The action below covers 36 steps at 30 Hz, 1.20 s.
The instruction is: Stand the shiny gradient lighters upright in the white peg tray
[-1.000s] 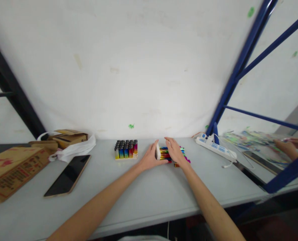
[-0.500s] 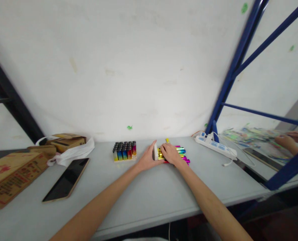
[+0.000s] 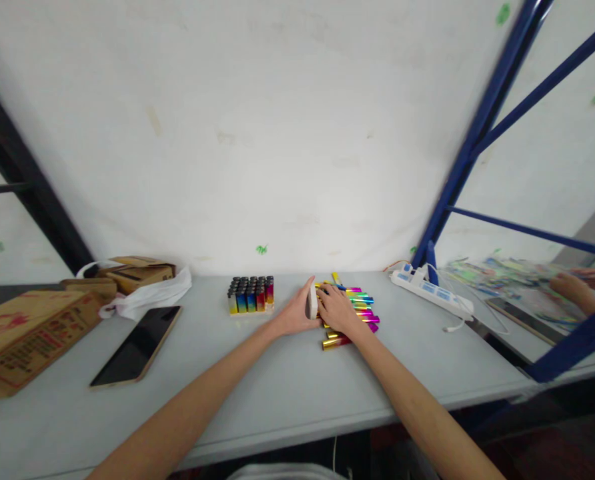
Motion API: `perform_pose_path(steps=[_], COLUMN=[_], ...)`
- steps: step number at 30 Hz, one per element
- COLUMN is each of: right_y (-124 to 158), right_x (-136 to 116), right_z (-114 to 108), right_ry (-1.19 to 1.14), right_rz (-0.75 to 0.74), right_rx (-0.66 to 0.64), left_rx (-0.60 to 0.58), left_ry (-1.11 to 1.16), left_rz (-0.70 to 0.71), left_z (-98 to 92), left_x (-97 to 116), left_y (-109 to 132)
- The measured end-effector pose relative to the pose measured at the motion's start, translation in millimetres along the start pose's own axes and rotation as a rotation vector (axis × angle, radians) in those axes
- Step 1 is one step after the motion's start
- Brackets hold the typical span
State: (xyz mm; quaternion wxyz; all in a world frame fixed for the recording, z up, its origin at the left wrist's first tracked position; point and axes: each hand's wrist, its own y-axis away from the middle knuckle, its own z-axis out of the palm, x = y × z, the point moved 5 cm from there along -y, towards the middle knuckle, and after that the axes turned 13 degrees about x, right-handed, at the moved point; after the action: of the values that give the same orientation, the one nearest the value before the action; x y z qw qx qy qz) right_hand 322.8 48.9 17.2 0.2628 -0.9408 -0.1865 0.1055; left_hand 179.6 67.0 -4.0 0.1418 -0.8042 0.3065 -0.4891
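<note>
My left hand [image 3: 295, 315] grips a small white tray [image 3: 312, 303] tipped up on its edge, its thumb pointing upward. Against the tray's right side, my right hand [image 3: 336, 308] is closed over some shiny metallic tubes [image 3: 335, 342] with bent fingers; how many it grasps is hidden. More tubes in gold, pink, green and blue lie loosely under and beside that hand. To the left of my hands stands a block of lighters [image 3: 250, 297] with black tops and colour-graded bodies, set upright in rows in a clear base.
At the left are a cardboard box [image 3: 32, 340], an open carton [image 3: 140, 273], a white plastic bag [image 3: 152, 297] and a dark tablet [image 3: 136, 348]. A power strip [image 3: 431, 291] and blue frame [image 3: 447, 193] stand right. Another person's hands [image 3: 572, 287] work beyond the frame.
My right hand has shifted slightly and its fingers have moved on the pile. Several tubes now lie more spread out, some nearer the front. The tray stays upright in my left hand.
</note>
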Motion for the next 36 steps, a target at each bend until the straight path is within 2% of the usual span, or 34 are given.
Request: perform_pose_path(steps=[3,9,12,15,21,25,29,32,36], right_y=[0.1,-4.5,-3.6,1.1,4.7,2.1,4.9,0.2,-21.5], right_x=[5.2,20.6,11.0,3.2,19.7,11.8,1.2,11.7,39.0], right_z=[4.7,-1.1,0.4,6.1,2.7,1.9,7.9,0.4,-12.3], right_ry=[0.001,-0.009,0.005,0.02,0.004,-0.049,-0.037,-0.083,-0.059], right_rz=[-0.003,0.055,0.016,-0.032,0.032,0.002,-0.072,-0.023,0.12], right_rx=[-0.008,0.018,0.02,-0.038,-0.063,-0.011,-0.053,-0.006,0.09], left_rx=[0.036,0.044,0.022,0.023,0.008,0.018,0.028,0.031,0.037], left_ry=[-0.017,-0.066,-0.012,0.086,0.283,0.259,0.229,0.111,0.005], left_rz=[0.001,-0.02,-0.006,-0.023,-0.074,-0.068,-0.036,0.0,-0.013], left_z=[1.9,4.6,1.5,-3.0,-5.0,-5.4,-9.4,-15.1,-21.5], left_x=[0.9,3.5,3.5,-0.8,-8.9,-10.2,-9.0,-7.7,-7.9], left_y=[1.2,2.7,0.6,-2.6,-3.9,-3.7,-4.1,-3.6,-3.5])
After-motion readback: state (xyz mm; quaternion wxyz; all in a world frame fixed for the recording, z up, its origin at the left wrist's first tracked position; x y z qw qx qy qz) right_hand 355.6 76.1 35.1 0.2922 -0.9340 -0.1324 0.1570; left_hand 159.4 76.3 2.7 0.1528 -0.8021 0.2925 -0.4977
